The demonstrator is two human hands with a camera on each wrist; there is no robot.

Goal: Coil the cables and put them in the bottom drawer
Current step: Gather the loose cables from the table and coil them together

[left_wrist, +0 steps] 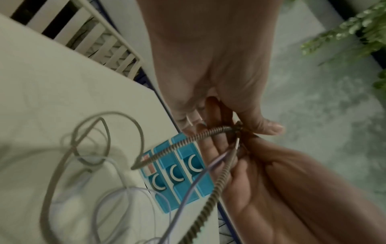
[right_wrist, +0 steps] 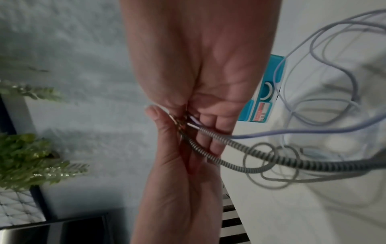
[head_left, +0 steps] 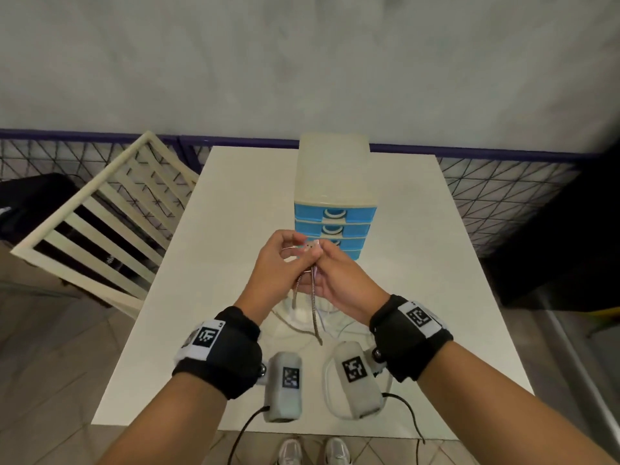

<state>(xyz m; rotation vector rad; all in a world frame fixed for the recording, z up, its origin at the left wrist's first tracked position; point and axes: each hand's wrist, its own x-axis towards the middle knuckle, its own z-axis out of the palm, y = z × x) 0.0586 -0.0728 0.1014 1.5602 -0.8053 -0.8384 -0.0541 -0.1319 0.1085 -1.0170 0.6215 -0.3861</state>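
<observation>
Both hands meet above the white table [head_left: 235, 229], just in front of the drawer unit [head_left: 335, 182]. My left hand [head_left: 295, 250] and right hand [head_left: 318, 260] pinch together the ends of a striped braided cable [head_left: 313, 297] and a thin pale lilac cable [left_wrist: 198, 178]. The braided cable [left_wrist: 200, 137] hangs from the fingers in two strands. On the table below lie loose loops of the lilac cable [right_wrist: 292, 132] and a grey cable [left_wrist: 62, 156]. All of the unit's blue drawers are shut, including the bottom drawer [head_left: 352, 254] right behind my fingers.
A cream slatted chair [head_left: 100, 223] stands against the table's left side. Wire mesh fencing [head_left: 503, 196] runs behind the table, and a dark object [head_left: 553, 246] is at the right. Green plants [right_wrist: 31, 156] show in the wrist views.
</observation>
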